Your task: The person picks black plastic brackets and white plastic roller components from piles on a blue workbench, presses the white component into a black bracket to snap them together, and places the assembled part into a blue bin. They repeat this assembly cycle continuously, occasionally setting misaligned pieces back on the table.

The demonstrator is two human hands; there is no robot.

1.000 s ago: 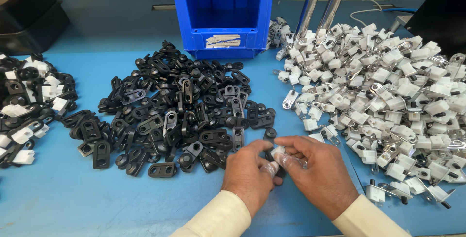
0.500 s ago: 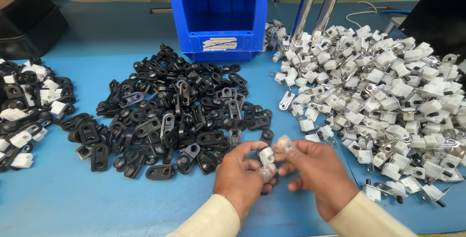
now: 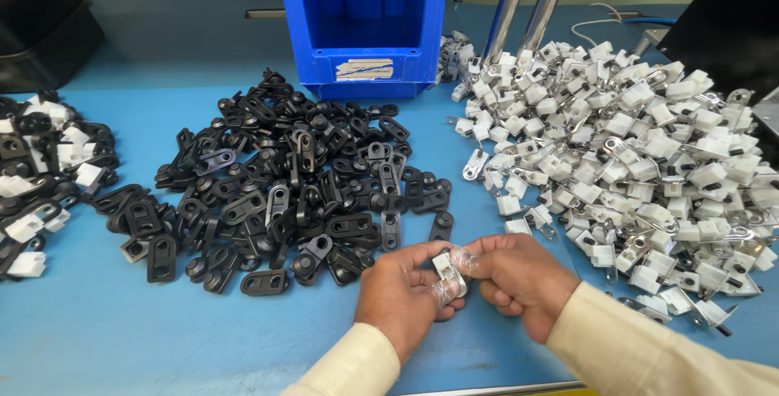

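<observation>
Together our left hand [image 3: 402, 294] and right hand [image 3: 519, 278] pinch one white clip [image 3: 449, 272], fingers closed. Bare blue table [image 3: 122, 339] lies open leftward; black parts [image 3: 284, 193] sit just beyond.

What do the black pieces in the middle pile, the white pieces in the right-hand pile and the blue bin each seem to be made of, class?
Black pieces: probably moulded plastic, with a dull-to-satin sheen and rounded edges.
White pieces: likely matte white plastic blocks with bright, reflective tabs that look like metal.
Blue bin: seemingly rigid plastic, with smooth, slightly glossy walls of uniform colour.
</observation>
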